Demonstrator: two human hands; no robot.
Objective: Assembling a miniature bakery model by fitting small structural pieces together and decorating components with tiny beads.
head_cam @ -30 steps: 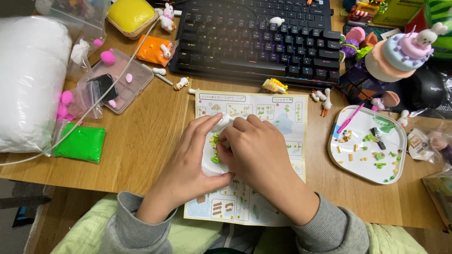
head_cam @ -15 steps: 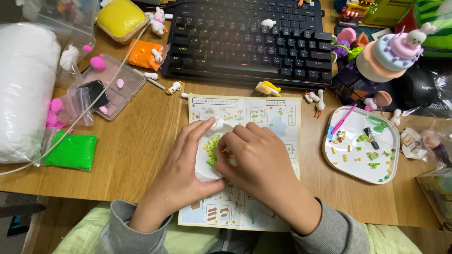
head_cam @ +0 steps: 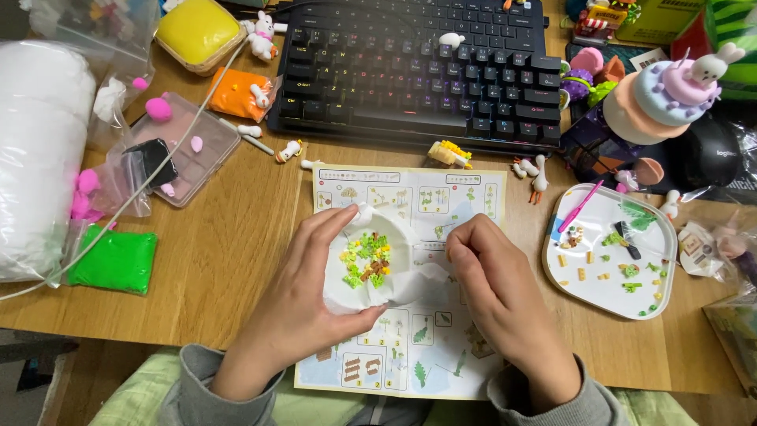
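Wooden desk [head_cam: 229, 260]: left hand [head_cam: 303, 296] cups a crumpled white bag [head_cam: 367, 268] of green-yellow bits, right hand [head_cam: 493, 288] pinches its edge; white tray [head_cam: 611, 296] at right holds scattered pieces

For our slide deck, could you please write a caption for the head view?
Left hand cradles a white pouch of tiny coloured bricks over an instruction sheet; right hand pinches its edge.

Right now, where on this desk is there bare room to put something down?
Bare wood lies between the green clay block and the left hand, and between the instruction sheet and white tray. Crowded along the keyboard.
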